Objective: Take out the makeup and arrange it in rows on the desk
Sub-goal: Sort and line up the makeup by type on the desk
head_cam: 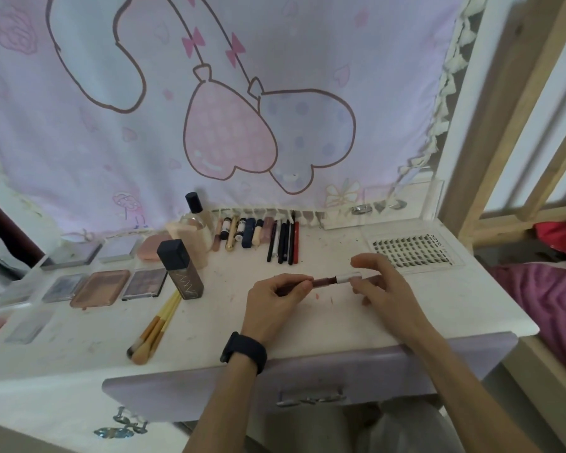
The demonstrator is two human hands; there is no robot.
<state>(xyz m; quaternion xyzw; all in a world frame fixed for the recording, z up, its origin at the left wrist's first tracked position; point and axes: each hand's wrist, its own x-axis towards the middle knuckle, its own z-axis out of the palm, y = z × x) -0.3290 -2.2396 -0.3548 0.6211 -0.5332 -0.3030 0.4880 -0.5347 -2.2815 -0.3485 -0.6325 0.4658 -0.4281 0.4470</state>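
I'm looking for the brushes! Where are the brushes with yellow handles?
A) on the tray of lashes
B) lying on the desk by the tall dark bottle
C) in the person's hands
B: the brushes lie on the desk just in front of the tall dark bottle; the left hand and right hand hold a reddish stick instead.

A single view, worn on the person's head, looks forward and down from the front edge of the desk. The desk fills the middle of the frame: its drawer lies low, its back edge sits about halfway up, and the curtain behind the desk runs to the top. The camera is close — the left hand and right hand reach in from below the desk's front and show large over its middle. The wide lens bows the desk's edges. A wooden frame stands right of the desk.
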